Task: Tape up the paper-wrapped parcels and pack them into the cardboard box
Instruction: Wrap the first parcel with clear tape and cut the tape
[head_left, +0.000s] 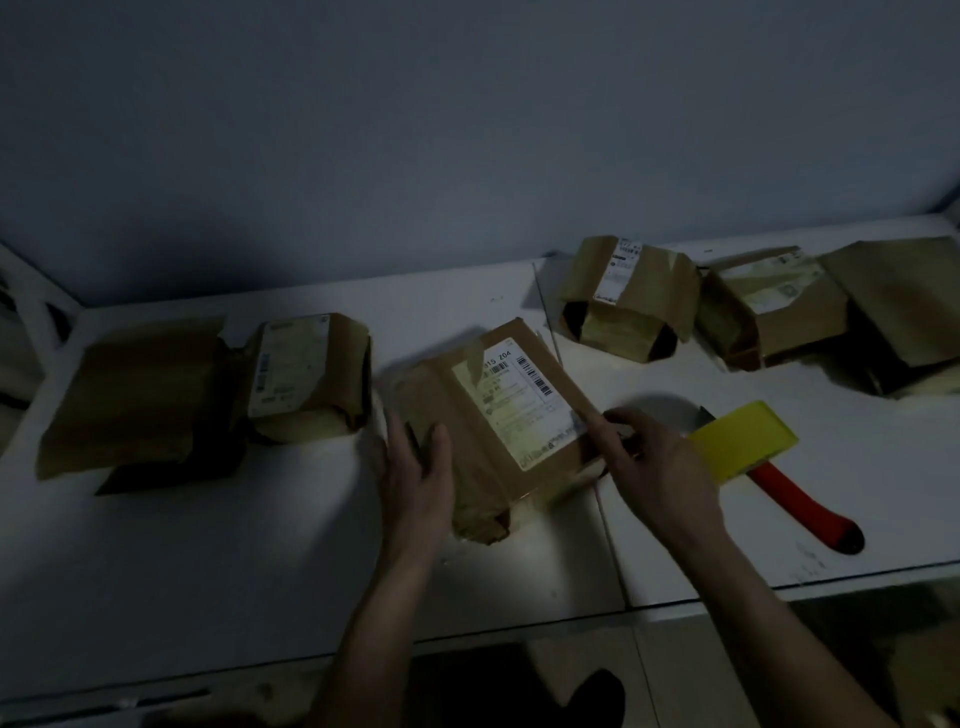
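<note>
A brown paper-wrapped parcel (498, 415) with a white shipping label lies in the middle of the white table (260, 561). My left hand (415, 478) rests flat against its left side, fingers straight. At the parcel's right edge, my right hand (649, 457) has its fingers curled and seems to pinch something there, though the dim light hides what. Just right of that hand lies a tape dispenser (753, 452) with a yellow body and a red handle. No cardboard box is in view.
Two more wrapped parcels (306, 374) and a loose sheet of brown paper (140, 395) sit at the left. Three partly wrapped parcels (628, 296) line the back right. A wall runs close behind the table. The scene is dim.
</note>
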